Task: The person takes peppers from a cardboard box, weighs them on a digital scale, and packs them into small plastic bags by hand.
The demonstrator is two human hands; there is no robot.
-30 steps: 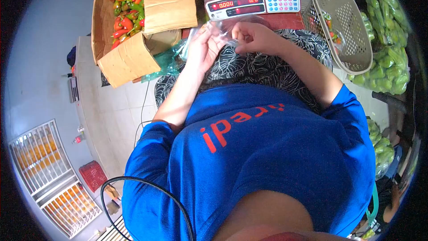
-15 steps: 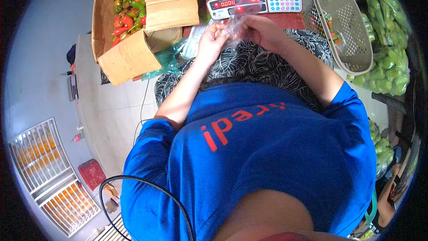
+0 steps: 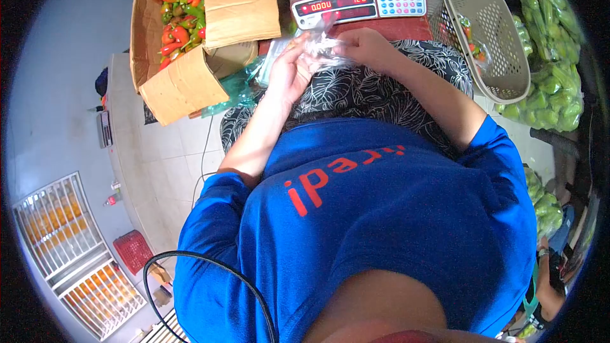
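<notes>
A thin clear plastic bag (image 3: 327, 44) is bunched between my two hands, just below the front panel of the digital scale (image 3: 359, 7). On the left side, my left hand (image 3: 292, 67) is closed on the bag. From the right, my right hand (image 3: 362, 49) pinches the bag's other side. Left of my hands stands an open cardboard box (image 3: 241, 3) of red, green and orange peppers (image 3: 181, 16). Green plastic (image 3: 238, 89) lies beside my left wrist.
At the right is a beige perforated basket (image 3: 502, 51) with bagged peppers (image 3: 473, 44). Bags of green vegetables (image 3: 556, 95) lie beyond it. A red crate (image 3: 133, 251) is at lower left. Part of another person's arm (image 3: 546, 286) shows at lower right.
My left hand has shifted slightly left and the bag, raised over the scale's display half a second ago, is now lower and stretched between my hands. The other person's arm has moved.
</notes>
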